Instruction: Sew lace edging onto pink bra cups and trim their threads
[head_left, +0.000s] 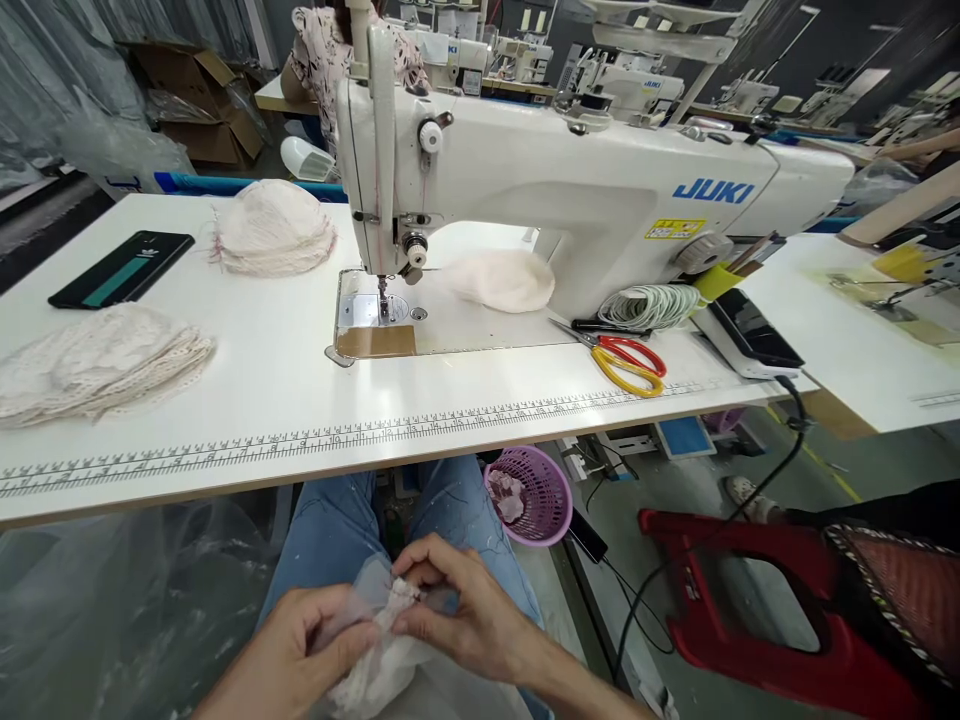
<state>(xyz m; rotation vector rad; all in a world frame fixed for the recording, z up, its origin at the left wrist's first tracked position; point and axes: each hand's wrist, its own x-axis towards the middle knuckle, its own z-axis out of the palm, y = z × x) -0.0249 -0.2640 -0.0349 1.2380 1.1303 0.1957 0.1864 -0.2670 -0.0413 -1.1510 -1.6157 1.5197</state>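
Above my lap, a gathered piece of thin white fabric [381, 665] with a lacy edge is between my hands. My left hand [304, 640] grips its left side, thumb pressed against the fingers. On the other side, my right hand [457, 610] pinches the lacy edge with thumb and fingertips. Part of the cloth hangs out of sight below the picture. In front of me stands a white sewing machine [600, 165], its needle over the metal plate. A single cream fabric piece [510, 280] lies under the machine's arm.
Two stacks of lacy cream pieces, one nearer [105, 355] and one farther [271, 228], and a dark phone [124, 268] lie on the left. Red-and-yellow scissors [628, 365] rest right of the needle. Below are a purple basket [559, 500] and red stool [750, 540].
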